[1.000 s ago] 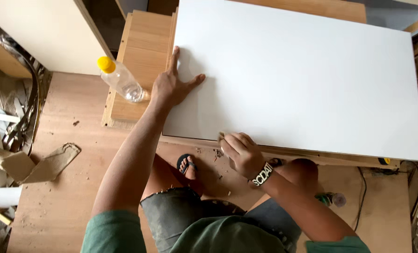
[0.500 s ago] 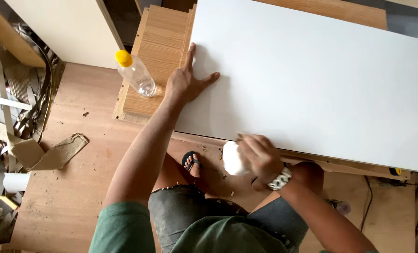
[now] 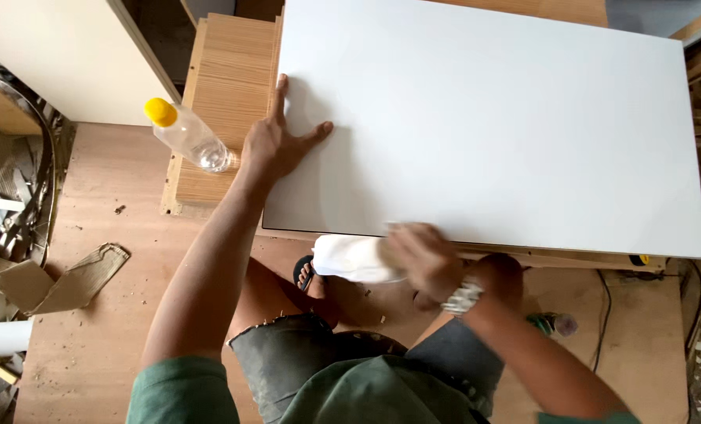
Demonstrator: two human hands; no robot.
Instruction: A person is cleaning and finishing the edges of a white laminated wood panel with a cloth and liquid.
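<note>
My left hand (image 3: 278,145) lies open and flat on the big white panel (image 3: 507,118), with the fingers spread, close to the panel's left edge, at about 9 o'clock on it. The panel rests on a wooden board with light grain (image 3: 229,86), which shows out at the left side. My right hand (image 3: 419,255) is closed around a white cloth-like piece (image 3: 354,259); the picture is blurred here, so I cannot tell exactly what the piece is. It sits at the near edge of the panel, at about 6 o'clock, and the white piece reaches out to the left of the hand. On this wrist I wear a metal watch (image 3: 462,298).

A clear plastic bottle with a yellow cap (image 3: 187,135) lies on the wooden board, just beside my left hand, at its 9 o'clock, the cap toward 10 o'clock. Torn cardboard pieces (image 3: 60,279) lie on the floor (image 3: 91,345) at 8 o'clock, well apart from the panel. Under the panel's near edge my foot in a sandal (image 3: 310,276) shows.
</note>
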